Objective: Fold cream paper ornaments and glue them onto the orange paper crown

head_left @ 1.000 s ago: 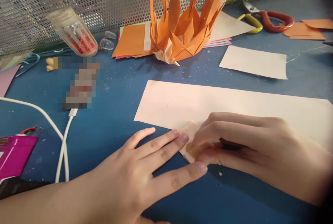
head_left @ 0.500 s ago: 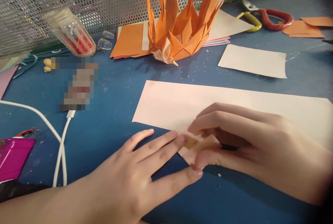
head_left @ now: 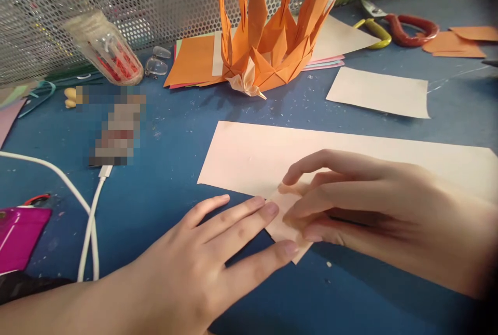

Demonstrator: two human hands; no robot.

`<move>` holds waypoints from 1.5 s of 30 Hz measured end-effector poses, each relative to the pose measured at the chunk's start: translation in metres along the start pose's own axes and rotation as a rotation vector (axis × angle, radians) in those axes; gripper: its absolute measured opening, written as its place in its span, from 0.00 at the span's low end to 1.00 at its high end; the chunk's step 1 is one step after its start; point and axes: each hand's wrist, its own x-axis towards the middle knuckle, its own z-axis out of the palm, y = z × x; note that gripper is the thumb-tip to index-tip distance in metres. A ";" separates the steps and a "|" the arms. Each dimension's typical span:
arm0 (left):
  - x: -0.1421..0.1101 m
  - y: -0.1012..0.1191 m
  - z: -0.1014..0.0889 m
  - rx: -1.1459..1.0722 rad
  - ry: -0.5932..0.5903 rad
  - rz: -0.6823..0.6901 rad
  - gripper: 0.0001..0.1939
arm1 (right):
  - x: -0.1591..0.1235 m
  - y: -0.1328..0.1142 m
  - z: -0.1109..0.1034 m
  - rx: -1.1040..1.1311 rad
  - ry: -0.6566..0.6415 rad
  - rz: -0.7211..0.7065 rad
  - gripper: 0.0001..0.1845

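A small folded piece of pale peach paper [head_left: 283, 226] lies on the blue table near the front. My left hand [head_left: 218, 252] lies flat with fingers stretched out, its fingertips pressing the piece's left edge. My right hand [head_left: 373, 210] comes in from the right, fingers extended and pressing down on the same piece, covering most of it. Just behind the hands lies a long pale paper strip [head_left: 311, 156].
An orange folded-paper crown [head_left: 268, 39] stands at the back on stacked coloured sheets [head_left: 194, 60]. A smaller pale sheet [head_left: 379, 92], pliers with red and yellow handles [head_left: 397, 26], a white cable [head_left: 91, 215], a clear jar [head_left: 105, 47] and a magenta packet [head_left: 19, 234] lie around. Mesh wall behind.
My right fingers have flattened out over the small paper piece, which now lies flatter and shows a corner by my left thumb. My left hand stays almost still.
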 end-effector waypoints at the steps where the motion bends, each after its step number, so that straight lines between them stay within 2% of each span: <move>1: 0.000 0.000 0.000 0.005 0.003 0.004 0.40 | -0.002 -0.002 0.002 -0.026 0.025 0.001 0.09; 5: 0.000 0.000 0.000 0.028 0.001 0.017 0.40 | -0.008 -0.008 0.012 -0.093 0.144 0.004 0.10; 11: 0.003 0.003 0.003 0.066 0.067 0.030 0.27 | -0.010 -0.011 0.021 -0.144 0.229 0.036 0.09; 15: 0.004 0.001 0.004 0.015 0.077 0.039 0.27 | -0.008 -0.010 0.018 -0.157 0.195 0.070 0.07; 25: 0.004 -0.002 0.004 0.050 0.022 0.069 0.31 | -0.006 -0.007 0.017 -0.174 0.166 0.100 0.09; 32: 0.005 -0.005 0.006 0.018 0.075 0.086 0.28 | -0.009 -0.008 0.015 -0.200 0.124 0.093 0.07; 38: 0.005 -0.003 0.006 -0.021 0.095 0.053 0.25 | -0.004 -0.006 0.013 -0.094 0.154 0.139 0.07; 41: 0.005 -0.002 0.004 -0.038 0.070 0.034 0.25 | -0.003 -0.006 0.008 -0.072 0.153 0.140 0.08; 45: 0.006 -0.001 0.000 -0.096 -0.030 0.004 0.28 | -0.005 -0.007 0.006 -0.083 0.123 0.132 0.14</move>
